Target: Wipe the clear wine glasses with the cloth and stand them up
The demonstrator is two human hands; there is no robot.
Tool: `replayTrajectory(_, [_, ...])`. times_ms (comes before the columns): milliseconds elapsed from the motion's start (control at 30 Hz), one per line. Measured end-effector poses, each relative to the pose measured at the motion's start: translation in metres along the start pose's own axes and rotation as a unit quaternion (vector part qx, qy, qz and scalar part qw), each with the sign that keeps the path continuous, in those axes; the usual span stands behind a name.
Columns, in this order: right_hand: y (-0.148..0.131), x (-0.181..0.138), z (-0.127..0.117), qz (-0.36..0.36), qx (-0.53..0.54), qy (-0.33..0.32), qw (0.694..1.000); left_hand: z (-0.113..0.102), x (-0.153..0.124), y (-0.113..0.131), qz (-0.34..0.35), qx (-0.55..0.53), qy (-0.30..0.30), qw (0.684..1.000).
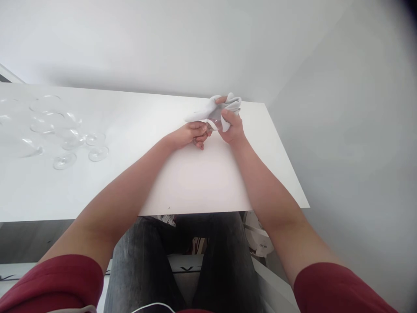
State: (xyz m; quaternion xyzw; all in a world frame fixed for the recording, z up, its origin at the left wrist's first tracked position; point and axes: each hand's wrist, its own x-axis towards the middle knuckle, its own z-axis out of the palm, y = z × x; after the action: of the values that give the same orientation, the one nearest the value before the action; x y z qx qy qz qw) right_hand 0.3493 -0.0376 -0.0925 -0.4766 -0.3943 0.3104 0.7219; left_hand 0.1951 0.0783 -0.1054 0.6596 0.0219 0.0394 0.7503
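Note:
Above the white table, my left hand point(194, 133) is closed with its fingers round the stem end of a clear wine glass point(213, 125). The glass tilts toward the right, and its foot is hidden by my fingers. My right hand point(233, 127) grips the bowl end through a white cloth point(202, 114). That cloth is bunched round and over the bowl, and a loose flap hangs out to the left. Both hands touch the same glass, close together near the table's far edge.
Several clear stemmed glasses point(64, 161) stand or lie grouped at the left of the white table point(195, 187); their outlines are faint. A grey wall point(352, 130) rises beyond the right edge, another behind. My legs point(140, 265) are below the near edge.

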Motion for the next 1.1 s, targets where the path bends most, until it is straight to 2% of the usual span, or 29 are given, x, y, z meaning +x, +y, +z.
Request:
replayTrajectory(133, [0.0, -0.002, 0.004, 0.043, 0.076, -0.049, 0.995, 0.004, -0.003, 0.006, 0.005, -0.022, -0.008, 1.0])
replayTrajectory(267, [0.007, -0.003, 0.014, 0.106, 0.072, -0.063, 0.99, 0.005, 0.002, 0.004, 0.082, -0.048, 0.061, 0.994])
replayTrajectory(533, [0.017, 0.003, 0.022, 0.04, 0.015, -0.048, 0.998, 0.004, 0.014, -0.009, 0.124, -0.03, 0.212, 0.969])
replayTrajectory(667, [0.019, 0.006, 0.023, 0.005, -0.009, -0.017, 1.0, 0.002, 0.012, -0.008, 0.141, -0.043, 0.271, 0.951])
replayTrajectory(767, [0.02, 0.007, 0.024, -0.004, -0.016, -0.002, 1.0, -0.003, 0.012, -0.006, 0.186, -0.031, 0.261, 0.947])
replayTrajectory(867, [0.022, 0.009, 0.024, 0.011, 0.019, -0.011, 1.0, -0.011, 0.015, -0.004, 0.225, -0.022, 0.2, 0.954])
replayTrajectory(967, [0.023, 0.011, 0.022, 0.042, 0.055, -0.027, 0.997, -0.018, 0.015, -0.002, 0.227, -0.019, 0.145, 0.963])
replayTrajectory(1100, [0.024, 0.009, 0.02, 0.095, 0.05, -0.078, 0.991, -0.021, 0.012, 0.001, 0.227, -0.036, 0.147, 0.962])
